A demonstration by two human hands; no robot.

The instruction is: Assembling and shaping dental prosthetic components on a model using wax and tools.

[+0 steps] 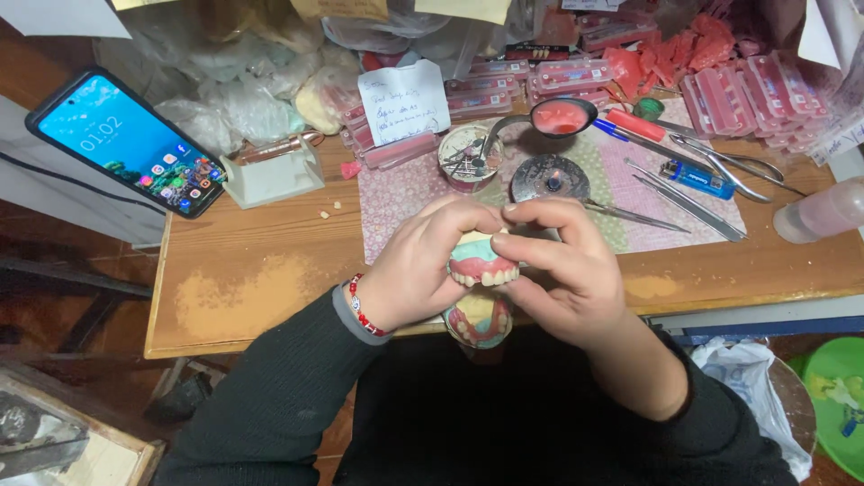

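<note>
Bare desk point(243, 288) lies open left of the hands. Ahead, a small burner point(550, 178), a tin of tools point(470, 155) and tweezers point(688, 202) crowd the patterned cloth point(396, 202), with stacked pink boxes point(747, 90) behind.

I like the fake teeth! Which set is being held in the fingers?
The upper denture model, pinched by both hands' fingers. The other denture model sits lower, below the hands.

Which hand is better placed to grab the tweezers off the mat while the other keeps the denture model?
Right, probably. The right hand is nearest the tweezers, which lie just beyond its knuckles on the patterned mat. The left hand wraps the denture model from the far side and could hold it alone.
</note>
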